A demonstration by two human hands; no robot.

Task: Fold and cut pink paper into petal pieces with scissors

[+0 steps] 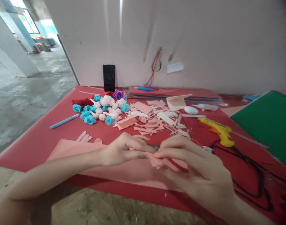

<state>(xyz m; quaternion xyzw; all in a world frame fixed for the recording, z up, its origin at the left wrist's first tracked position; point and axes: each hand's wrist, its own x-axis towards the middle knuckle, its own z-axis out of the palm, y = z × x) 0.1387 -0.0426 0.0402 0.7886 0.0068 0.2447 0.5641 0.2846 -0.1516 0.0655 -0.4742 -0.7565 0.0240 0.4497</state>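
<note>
My left hand (pixel 126 148) and my right hand (pixel 199 168) meet over a large pink paper sheet (pixel 105 170) near the table's front edge. Between their fingertips is a small folded pink paper piece (pixel 155 161), pinched from both sides. A tool with a red handle (pixel 178 164) and a dark metal part (pixel 155 146) lies under my right hand's fingers; how it is held is partly hidden. Short pink strips (pixel 84 137) lie behind the sheet's left part.
Paper scraps (pixel 154 117) are heaped behind my hands, beside blue, white, red and purple paper flowers (pixel 100 107). A yellow glue gun (pixel 218 129) with a black cable lies right. A phone (pixel 109 77) leans on the wall; a green board (pixel 267 125) stands far right.
</note>
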